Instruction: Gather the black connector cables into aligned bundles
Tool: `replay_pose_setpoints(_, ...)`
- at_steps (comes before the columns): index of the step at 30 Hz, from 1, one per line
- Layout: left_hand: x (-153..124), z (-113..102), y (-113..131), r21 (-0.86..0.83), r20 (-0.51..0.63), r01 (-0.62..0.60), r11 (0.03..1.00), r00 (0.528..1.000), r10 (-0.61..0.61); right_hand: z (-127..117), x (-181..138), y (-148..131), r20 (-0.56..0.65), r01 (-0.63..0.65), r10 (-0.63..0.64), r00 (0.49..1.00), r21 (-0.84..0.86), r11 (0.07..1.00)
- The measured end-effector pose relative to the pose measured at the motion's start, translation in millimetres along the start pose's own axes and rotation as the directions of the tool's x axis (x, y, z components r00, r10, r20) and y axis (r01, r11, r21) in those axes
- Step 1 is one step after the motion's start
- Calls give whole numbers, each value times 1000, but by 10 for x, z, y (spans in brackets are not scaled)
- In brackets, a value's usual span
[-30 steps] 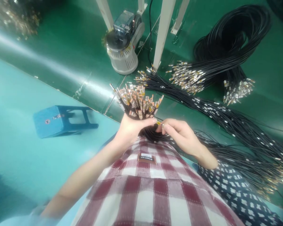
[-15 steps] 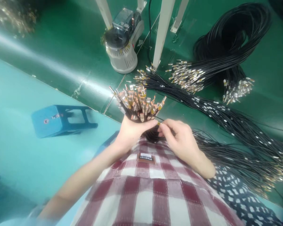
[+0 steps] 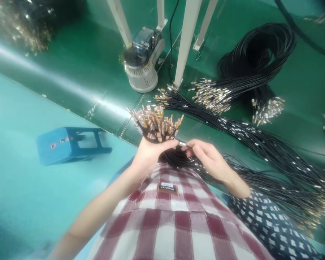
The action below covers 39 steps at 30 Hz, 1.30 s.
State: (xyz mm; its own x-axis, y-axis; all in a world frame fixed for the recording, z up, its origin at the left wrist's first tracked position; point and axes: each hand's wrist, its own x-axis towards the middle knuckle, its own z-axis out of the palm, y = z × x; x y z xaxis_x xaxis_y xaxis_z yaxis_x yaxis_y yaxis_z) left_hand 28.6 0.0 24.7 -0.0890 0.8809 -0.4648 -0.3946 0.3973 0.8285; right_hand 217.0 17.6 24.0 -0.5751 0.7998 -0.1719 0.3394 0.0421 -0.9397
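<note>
My left hand (image 3: 151, 151) is closed round a thick bundle of black cables (image 3: 158, 124), whose ends with metal connectors and yellowish bits fan out above the thumb. Just right of that thumb, my right hand (image 3: 206, 153) pinches a single black cable (image 3: 183, 144) with a silver-coloured tip. The tip points at my left thumb and seems to lie beside it; whether they touch I cannot tell. Below the hands, the cables (image 3: 176, 159) curve across the lap of a red-and-white checked apron (image 3: 168, 202) and run off to the right.
Long bundles of black cables (image 3: 246, 133) lie across the green table to the right, with a coiled bundle (image 3: 260, 54) behind them. A grey-white round machine (image 3: 141, 74) stands beside pale posts (image 3: 188, 39). A blue stool (image 3: 70, 144) is at the left.
The right fingers have shifted slightly right along the single cable, so more of its silver tip shows. The left hand keeps its hold on the bundle. The whole view has shifted a little.
</note>
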Motion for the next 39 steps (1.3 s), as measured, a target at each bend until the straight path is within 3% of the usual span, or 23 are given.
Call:
replay_pose_setpoints(2,28,-23,26,-44,1,36,998,999,-36,-39,-25,68,-54,60,-64,996,-70,996)
replay_pose_setpoints(5,60,-51,49,-82,2,53,995,999,-53,-32,21,111,-242,90,-114,964,-110,990)
replay_pose_setpoints(7,80,-65,43,-83,-14,58,995,998,-60,32,120,89,-345,62,-65,936,-18,998)
replay_pose_setpoints(9,96,-79,29,-87,-47,72,994,996,-77,137,254,30,-360,36,26,933,166,985)
replay_pose_setpoints(12,93,-134,8,-124,-100,124,985,986,-136,324,437,-73,-283,-10,168,944,485,874)
replay_pose_setpoints(14,64,-205,-2,-133,-104,198,971,972,-212,429,505,-112,-160,-114,265,951,617,779)
replay_pose_setpoints(18,-26,-389,-37,-75,12,298,952,954,-298,565,515,-102,117,-371,404,907,674,638)
replay_pose_setpoints(22,-106,-491,-92,-38,114,269,962,958,-264,547,507,1,187,-355,322,928,707,612)
replay_pose_setpoints(24,-149,-502,-109,-5,120,221,975,968,-219,441,545,137,275,-354,225,935,659,664)
replay_pose_setpoints(25,-171,-502,-112,20,125,181,983,975,-182,371,577,236,305,-355,209,929,574,738)
replay_pose_setpoints(27,-211,-493,-105,70,141,94,993,985,-103,238,655,484,272,-337,286,919,165,927)
replay_pose_setpoints(28,-226,-482,-97,84,146,62,995,986,-74,190,694,618,204,-322,337,919,-103,941)
replay_pose_setpoints(29,-238,-467,-86,85,150,44,995,987,-56,157,726,746,132,-308,368,921,-332,892)
replay_pose_setpoints(31,-253,-427,-63,51,152,47,998,987,-54,129,767,942,78,-286,394,916,-563,776)
replay_pose_setpoints(35,-264,-367,-48,-22,155,66,998,986,-62,15,856,961,166,-237,380,910,-544,805)
replay_pose_setpoints(39,-264,-384,-82,-29,213,43,999,976,-35,-295,1139,594,252,-145,258,933,-391,909)
